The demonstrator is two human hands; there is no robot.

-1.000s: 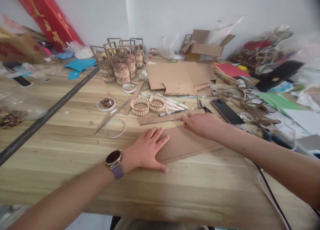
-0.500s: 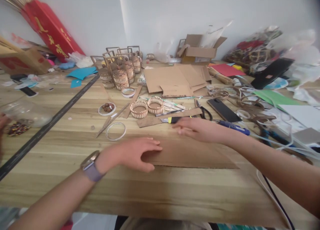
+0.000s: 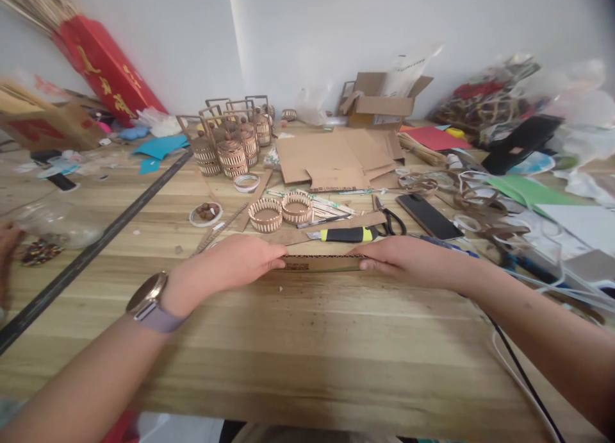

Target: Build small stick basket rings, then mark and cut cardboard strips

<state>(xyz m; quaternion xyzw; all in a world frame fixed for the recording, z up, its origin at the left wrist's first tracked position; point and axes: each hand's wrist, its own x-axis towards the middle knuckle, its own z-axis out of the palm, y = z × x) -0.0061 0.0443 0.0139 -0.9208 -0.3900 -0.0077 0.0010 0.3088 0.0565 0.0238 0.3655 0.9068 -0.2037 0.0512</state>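
Observation:
My left hand [image 3: 230, 267] and my right hand [image 3: 408, 262] grip the two ends of a brown cardboard sheet [image 3: 319, 263]. The sheet is tipped up so that I see only its long corrugated edge. My left wrist wears a watch [image 3: 147, 297]. Just behind the sheet lie a yellow and black utility knife [image 3: 346, 234], a cardboard strip [image 3: 293, 236] and two small round woven baskets [image 3: 281, 211].
Black scissors [image 3: 390, 217] and a dark phone [image 3: 428, 215] lie to the right. Flat cardboard pieces [image 3: 331, 156] and handled mini baskets [image 3: 230, 142] stand further back. A metal ruler [image 3: 218, 228], a black rail [image 3: 96, 244], and another person's hand [image 3: 7, 241] are at left. A cable [image 3: 521, 369] runs off the table's front right.
The cardboard lay flat under my palms; both hands have gripped its ends and tilted it up on edge. The knife is uncovered.

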